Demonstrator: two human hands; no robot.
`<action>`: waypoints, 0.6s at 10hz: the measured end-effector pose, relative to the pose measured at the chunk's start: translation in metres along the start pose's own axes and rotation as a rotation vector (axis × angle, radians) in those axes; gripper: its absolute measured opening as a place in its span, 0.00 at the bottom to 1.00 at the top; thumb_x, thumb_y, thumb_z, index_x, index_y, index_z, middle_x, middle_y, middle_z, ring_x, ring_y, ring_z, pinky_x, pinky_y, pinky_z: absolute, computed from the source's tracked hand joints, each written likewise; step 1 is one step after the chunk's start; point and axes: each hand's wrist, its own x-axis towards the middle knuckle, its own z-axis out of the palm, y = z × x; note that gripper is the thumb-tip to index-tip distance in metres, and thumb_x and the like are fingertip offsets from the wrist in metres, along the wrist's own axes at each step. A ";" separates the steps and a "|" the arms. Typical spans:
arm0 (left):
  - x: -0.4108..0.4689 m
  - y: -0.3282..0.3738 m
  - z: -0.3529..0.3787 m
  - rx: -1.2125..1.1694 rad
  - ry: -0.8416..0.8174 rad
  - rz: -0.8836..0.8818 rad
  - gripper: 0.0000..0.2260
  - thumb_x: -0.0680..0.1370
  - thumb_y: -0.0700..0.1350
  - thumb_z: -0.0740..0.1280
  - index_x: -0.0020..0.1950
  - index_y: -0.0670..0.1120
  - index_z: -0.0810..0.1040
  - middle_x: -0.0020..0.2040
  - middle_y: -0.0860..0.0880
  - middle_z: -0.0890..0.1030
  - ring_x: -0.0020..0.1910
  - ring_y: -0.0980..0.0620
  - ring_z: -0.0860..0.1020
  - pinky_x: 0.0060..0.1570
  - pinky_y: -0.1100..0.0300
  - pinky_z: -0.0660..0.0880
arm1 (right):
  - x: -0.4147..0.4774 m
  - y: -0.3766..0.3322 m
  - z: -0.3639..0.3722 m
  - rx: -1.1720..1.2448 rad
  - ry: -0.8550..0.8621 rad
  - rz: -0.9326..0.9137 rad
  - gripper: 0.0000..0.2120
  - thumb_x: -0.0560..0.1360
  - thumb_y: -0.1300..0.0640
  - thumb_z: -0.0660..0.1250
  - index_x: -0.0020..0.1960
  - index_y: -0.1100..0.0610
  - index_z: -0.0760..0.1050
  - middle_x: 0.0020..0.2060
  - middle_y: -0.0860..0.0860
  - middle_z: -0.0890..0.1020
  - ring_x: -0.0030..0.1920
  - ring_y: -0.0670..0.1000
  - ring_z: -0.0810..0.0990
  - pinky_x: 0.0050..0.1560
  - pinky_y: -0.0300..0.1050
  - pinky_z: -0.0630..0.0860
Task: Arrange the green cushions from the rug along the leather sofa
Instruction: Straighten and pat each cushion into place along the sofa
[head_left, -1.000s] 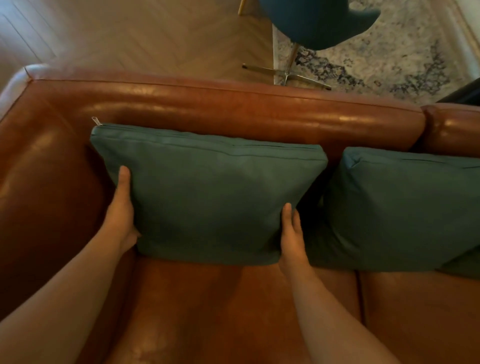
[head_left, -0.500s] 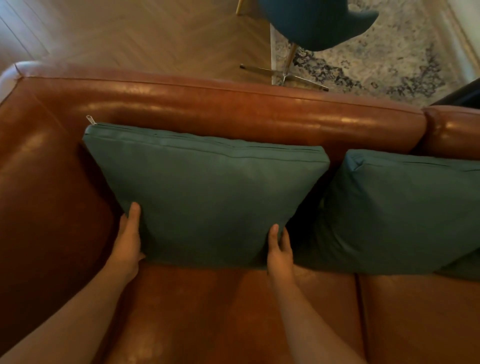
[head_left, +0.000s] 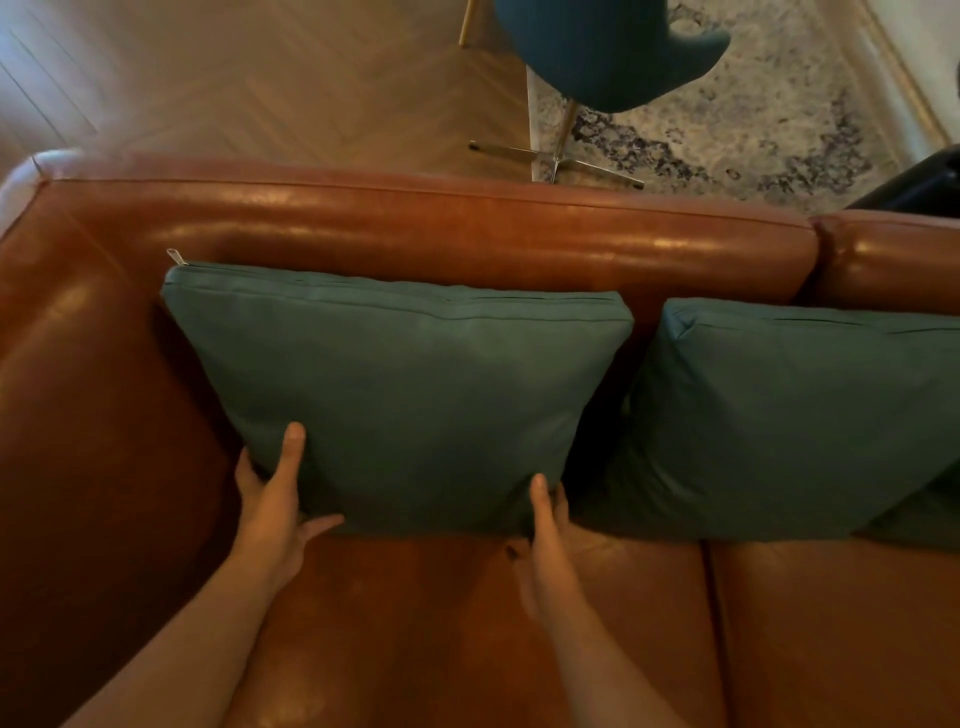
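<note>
A green cushion (head_left: 410, 395) stands upright against the backrest of the brown leather sofa (head_left: 441, 228), near its left end, zipper edge on top. My left hand (head_left: 275, 499) grips its lower left corner, thumb on the front face. My right hand (head_left: 545, 540) holds its lower right corner, with the thumb on the front. A second green cushion (head_left: 789, 415) leans on the backrest just to the right, a narrow dark gap between the two. The corner of a third green cushion (head_left: 924, 514) shows at the right edge.
The sofa's left armrest (head_left: 78, 389) rises close beside the held cushion. Behind the sofa are a herringbone wood floor (head_left: 260, 78), a patterned pale rug (head_left: 753, 114) and a teal swivel chair (head_left: 608, 47) on a metal base. A dark object (head_left: 919, 184) sits at far right.
Both hands have slid down the cushion's sides to its bottom corners. The cushion has settled more upright against the backrest.
</note>
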 end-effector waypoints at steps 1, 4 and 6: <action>0.009 0.001 0.001 0.092 0.027 0.017 0.54 0.64 0.73 0.76 0.84 0.64 0.53 0.83 0.53 0.63 0.79 0.39 0.66 0.63 0.27 0.74 | -0.011 -0.009 0.002 -0.058 -0.087 -0.054 0.57 0.58 0.15 0.68 0.82 0.34 0.57 0.79 0.40 0.67 0.77 0.47 0.68 0.77 0.56 0.69; -0.051 0.032 0.013 0.725 0.178 0.793 0.54 0.67 0.58 0.82 0.83 0.68 0.52 0.84 0.45 0.48 0.83 0.45 0.51 0.78 0.52 0.58 | -0.088 -0.079 0.025 -0.374 0.153 -0.742 0.52 0.68 0.32 0.77 0.84 0.39 0.52 0.84 0.46 0.51 0.83 0.43 0.50 0.75 0.27 0.51; -0.046 0.039 0.049 1.034 0.123 0.793 0.51 0.66 0.58 0.84 0.81 0.70 0.57 0.85 0.47 0.41 0.83 0.37 0.45 0.77 0.36 0.60 | -0.076 -0.095 0.052 -0.565 0.145 -0.800 0.48 0.71 0.42 0.80 0.82 0.32 0.55 0.84 0.52 0.45 0.82 0.62 0.53 0.78 0.62 0.64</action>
